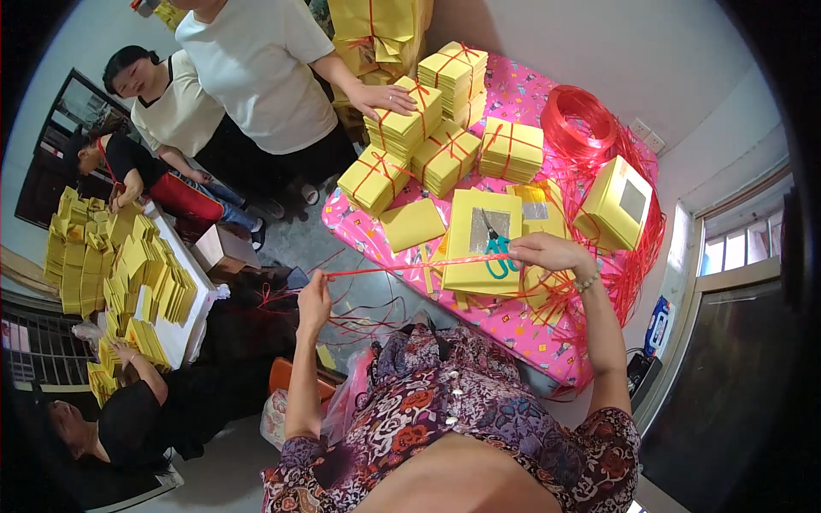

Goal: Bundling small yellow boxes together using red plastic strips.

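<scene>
Ribbon, red and narrow, drawn nearly straight across the middle of the frame, between the fingers of both hands. Left end right at the fingertips of the left hand, at centre-left, fingers folded in and closed on it. Right end just under the bent fingers of the right hand, right of centre, seemingly pinched against the thumb, though hard to be sure with the contact partly hidden. Beneath the ribbon's right stretch, teal-handled scissors on a windowed yellow box, all over a pink patterned desk. Toward upper centre, tied yellow bundles, one under a co-worker's hand. At upper right, a coil of red ribbon, with another yellow box below. At far left, heaped yellow pieces on a white desk.
</scene>
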The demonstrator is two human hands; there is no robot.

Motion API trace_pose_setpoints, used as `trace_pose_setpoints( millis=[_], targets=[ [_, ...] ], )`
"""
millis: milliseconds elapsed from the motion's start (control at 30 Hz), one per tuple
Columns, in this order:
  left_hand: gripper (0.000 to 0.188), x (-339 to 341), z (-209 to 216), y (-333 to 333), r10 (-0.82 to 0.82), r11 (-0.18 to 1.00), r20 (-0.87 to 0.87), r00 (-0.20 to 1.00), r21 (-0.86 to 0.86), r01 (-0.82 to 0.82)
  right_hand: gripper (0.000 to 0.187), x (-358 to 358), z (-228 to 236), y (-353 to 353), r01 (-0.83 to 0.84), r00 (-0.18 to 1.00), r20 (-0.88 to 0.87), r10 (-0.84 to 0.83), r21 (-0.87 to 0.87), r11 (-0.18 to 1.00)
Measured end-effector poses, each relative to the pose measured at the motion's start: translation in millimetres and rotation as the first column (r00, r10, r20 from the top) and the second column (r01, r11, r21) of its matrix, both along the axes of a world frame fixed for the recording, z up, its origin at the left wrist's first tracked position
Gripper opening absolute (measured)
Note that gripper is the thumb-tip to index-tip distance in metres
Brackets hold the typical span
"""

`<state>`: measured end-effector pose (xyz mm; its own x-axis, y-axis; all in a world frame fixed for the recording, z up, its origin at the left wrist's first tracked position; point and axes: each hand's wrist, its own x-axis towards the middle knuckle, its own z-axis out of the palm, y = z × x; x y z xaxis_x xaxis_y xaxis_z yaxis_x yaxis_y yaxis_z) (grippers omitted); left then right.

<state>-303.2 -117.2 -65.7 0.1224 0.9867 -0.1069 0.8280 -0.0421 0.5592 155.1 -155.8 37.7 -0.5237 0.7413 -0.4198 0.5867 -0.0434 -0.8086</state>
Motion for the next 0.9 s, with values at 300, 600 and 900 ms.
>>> trace_pose_setpoints(
  millis=[300, 600, 900],
  targets=[
    [0.045, 141, 80, 0, -0.571, 0.759, 0.185, 0.8, 0.488, 0.43, 0.036, -92, 5, 30, -0.089, 0.986, 0.162, 0.036, 0.337, 0.937],
    [0.032, 145, 59, -16, -0.483, 0.876, 0.01, 0.876, 0.017, 0.482, 0.038, -78, 5, 32, -0.196, 0.98, 0.084, 0.181, 0.226, 0.954],
    [0.01, 67, 25, -19, -0.353, 0.907, 0.075, 0.933, 0.272, 0.321, 0.034, -57, -2, 22, -0.133, 0.982, 0.168, 0.089, 0.272, 0.953]
  ],
)
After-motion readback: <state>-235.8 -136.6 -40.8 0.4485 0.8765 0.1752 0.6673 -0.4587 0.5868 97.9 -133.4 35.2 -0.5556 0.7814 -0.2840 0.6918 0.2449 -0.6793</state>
